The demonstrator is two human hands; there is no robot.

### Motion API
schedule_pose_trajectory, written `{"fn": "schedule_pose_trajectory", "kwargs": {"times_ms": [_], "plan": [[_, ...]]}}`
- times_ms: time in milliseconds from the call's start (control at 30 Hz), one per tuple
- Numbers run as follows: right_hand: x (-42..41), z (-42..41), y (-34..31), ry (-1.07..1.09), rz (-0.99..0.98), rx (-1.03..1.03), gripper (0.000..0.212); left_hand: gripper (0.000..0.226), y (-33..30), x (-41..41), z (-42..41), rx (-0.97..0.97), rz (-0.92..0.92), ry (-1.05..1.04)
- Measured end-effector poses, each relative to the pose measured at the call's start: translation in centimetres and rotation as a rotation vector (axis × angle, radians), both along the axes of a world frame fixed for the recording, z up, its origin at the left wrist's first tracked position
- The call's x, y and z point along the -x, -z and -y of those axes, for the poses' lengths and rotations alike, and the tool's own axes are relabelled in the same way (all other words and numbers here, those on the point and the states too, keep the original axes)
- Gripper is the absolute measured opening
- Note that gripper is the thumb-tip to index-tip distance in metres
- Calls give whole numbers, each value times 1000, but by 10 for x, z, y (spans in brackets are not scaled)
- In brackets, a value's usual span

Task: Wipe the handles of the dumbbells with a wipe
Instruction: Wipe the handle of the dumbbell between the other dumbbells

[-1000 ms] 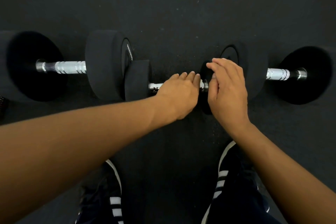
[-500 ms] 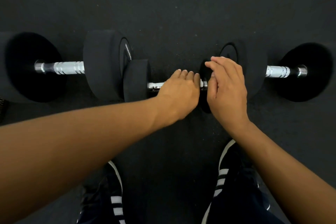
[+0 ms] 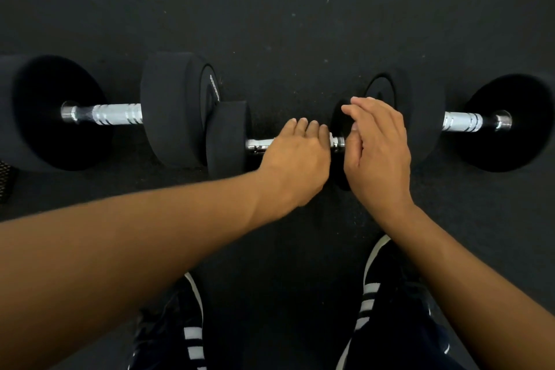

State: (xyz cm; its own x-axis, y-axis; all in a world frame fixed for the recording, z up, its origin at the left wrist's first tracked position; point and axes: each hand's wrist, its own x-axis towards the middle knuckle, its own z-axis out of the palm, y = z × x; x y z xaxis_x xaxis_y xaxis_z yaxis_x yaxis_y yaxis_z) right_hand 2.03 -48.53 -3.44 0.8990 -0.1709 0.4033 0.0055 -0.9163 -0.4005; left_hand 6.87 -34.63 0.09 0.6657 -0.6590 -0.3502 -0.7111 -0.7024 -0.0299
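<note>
Currently on the dark rubber floor: three dumbbells, end to end.

Item 1, small middle dumbbell. Chrome handle is mostly covered by the left hand, which lies over it, palm down, fingers together and reaching over the far side. Whether they curl under the bar cannot be told. Compared with a second ago, the hand sits in the same place on the handle; only the view has drifted a little.

Item 2, right hand. Fingers straight and together, resting edge-on against the small dumbbell's right weight, holding nothing. Position unchanged.

Item 3, large left dumbbell, handle bare and untouched.

Item 4, large right dumbbell, handle partly visible, untouched.

Item 5, wipe: not visible; possibly beneath the left palm, cannot be told.

Item 6, dark shoes with white stripes, near edge.

Assessment: little has changed, so wiping of the middle handle appears barely advanced, and two handles likely remain.
</note>
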Motion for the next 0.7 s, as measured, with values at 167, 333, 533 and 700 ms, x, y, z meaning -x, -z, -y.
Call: {"fn": "schedule_pose_trajectory", "kwargs": {"times_ms": [167, 333, 533, 700], "plan": [[2, 0, 0, 6, -14, 9, 35, 63, 4, 28, -10, -34, 32, 221], [0, 1, -2, -3, -19, 4, 36, 64, 6, -3, -3, -5, -8, 12], [2, 1, 0, -1, 9, 0, 35, 62, 6, 19, -9, -27, 32, 236], [0, 1, -1, -4, -8, 5, 35, 61, 4, 2, -3, -16, -24, 119]]}}
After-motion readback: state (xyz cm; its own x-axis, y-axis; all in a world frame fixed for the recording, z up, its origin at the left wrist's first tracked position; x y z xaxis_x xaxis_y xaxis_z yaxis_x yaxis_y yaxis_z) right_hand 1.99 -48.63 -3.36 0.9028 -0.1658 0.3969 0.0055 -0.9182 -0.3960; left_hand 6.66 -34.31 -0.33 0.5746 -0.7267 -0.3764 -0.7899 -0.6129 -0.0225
